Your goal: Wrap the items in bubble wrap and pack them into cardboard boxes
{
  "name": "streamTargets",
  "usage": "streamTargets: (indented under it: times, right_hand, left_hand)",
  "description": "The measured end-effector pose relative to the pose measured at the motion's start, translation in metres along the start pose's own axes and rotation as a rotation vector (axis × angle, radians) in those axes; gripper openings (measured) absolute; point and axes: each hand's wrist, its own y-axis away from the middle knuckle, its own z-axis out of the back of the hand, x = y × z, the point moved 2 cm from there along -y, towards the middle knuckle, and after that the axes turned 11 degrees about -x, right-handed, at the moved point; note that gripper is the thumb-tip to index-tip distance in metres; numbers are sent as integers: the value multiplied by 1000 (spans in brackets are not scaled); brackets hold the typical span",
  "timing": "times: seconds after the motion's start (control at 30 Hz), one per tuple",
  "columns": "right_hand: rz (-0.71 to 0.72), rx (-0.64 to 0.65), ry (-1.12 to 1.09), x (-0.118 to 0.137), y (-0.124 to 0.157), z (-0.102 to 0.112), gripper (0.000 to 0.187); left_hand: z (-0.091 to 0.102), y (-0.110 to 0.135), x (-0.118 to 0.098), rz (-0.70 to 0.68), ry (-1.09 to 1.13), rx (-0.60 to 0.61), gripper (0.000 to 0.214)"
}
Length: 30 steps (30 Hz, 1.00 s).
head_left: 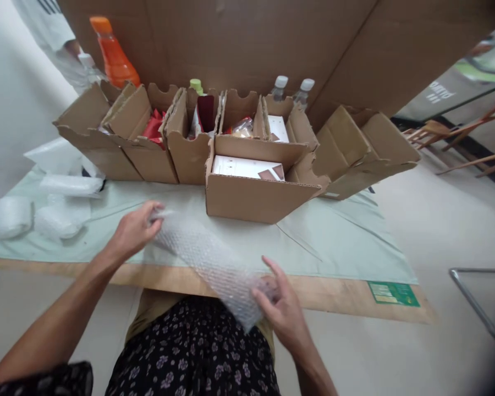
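Observation:
A clear strip of bubble wrap [206, 250] stretches slantwise between my two hands, over the table's front edge. Its far left end is pinched in the closed fingers of my left hand [138, 228]. My right hand [282, 308] grips the near right end, with the index finger held out and the thumb against the wrap. Just beyond the strip stands a cardboard box [256, 198] with a white carton [247, 168] inside. To the left of my left hand lie a bubble-wrapped bundle [61, 217] and a roll of bubble wrap [12, 216].
Several open cardboard bins [142, 159] line the back, holding red packets and cartons. An orange bottle [114, 58] and white-capped bottles [279, 88] rise behind them, before a tall cardboard panel [231, 44]. Right of the table are a metal frame [474, 300] and wooden stools [433, 132].

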Motion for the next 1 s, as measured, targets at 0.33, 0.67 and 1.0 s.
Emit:
streamTargets:
  times: [0.33,0.67,1.0]
  right_hand:
    - [20,285,-40,21,32,-76,35]
    - [-271,344,-520,41,-28,-104,63]
    - [530,101,188,33,-18,-86,39]
  left_hand:
    - [-36,-31,-25,-171,108,14,54]
    - [-25,119,-12,169,765,195,75]
    - [-52,88,-9,224,320,0,67]
